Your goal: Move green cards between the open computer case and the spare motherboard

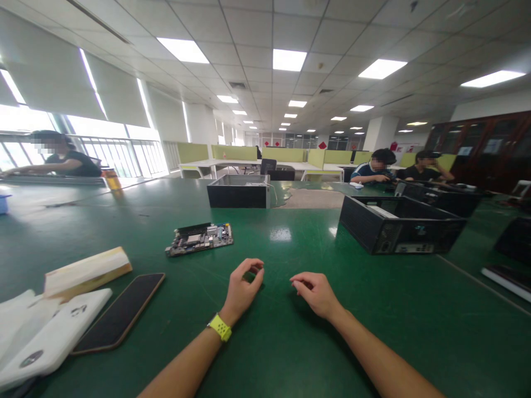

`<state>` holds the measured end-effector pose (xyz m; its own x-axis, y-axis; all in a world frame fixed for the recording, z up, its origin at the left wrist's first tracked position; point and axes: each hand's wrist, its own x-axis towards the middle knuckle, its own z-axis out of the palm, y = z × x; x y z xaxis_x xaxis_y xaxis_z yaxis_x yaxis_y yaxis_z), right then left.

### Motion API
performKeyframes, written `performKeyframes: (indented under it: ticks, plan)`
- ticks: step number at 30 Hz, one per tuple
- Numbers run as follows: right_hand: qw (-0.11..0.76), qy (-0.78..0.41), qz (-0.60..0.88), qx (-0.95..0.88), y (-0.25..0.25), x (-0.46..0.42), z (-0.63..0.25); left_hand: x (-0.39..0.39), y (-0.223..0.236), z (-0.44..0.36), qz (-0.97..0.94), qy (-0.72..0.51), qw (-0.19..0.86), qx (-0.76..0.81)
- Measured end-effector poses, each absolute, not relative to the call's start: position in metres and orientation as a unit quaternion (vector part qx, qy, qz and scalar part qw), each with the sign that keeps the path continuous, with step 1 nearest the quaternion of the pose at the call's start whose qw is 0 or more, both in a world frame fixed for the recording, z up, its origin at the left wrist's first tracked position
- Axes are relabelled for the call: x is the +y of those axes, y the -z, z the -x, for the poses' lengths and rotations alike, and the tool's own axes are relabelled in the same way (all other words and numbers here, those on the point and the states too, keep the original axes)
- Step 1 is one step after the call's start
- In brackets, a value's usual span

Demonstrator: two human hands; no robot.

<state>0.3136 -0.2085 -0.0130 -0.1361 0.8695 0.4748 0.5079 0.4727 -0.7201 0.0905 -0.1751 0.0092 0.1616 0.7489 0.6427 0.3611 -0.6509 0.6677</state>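
Note:
My left hand (244, 282), with a yellow-green watch band (219, 327) on the wrist, is held over the green tabletop (265, 354). Its fingers curl round towards the thumb, and nothing shows between them. To its right, a short gap away, my right hand (317, 293) is curled too, thumb against the fingers, with no object visible in it. The two hands do not touch. Beyond my left hand lies a computer motherboard (201, 239), the nearest object to it. A black computer case (402, 226) lies on its side, open at the top, past my right hand.
At left lie a dark phone (122, 312), a white device (58, 337) and a cream-coloured box (88, 273). Another open case (238, 194) stands at the table's far side. Co-workers sit at far left (70, 160) and far right (373, 168).

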Motion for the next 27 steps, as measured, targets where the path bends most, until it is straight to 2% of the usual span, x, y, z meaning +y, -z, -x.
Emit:
performKeyframes:
  ticks: [27]
  plan:
    - [0.453,-0.201,0.475,-0.727,0.0134,-0.2084,-0.3131,-0.1739,-0.0075,-0.0908,-0.748,-0.513,0.186,0.378]
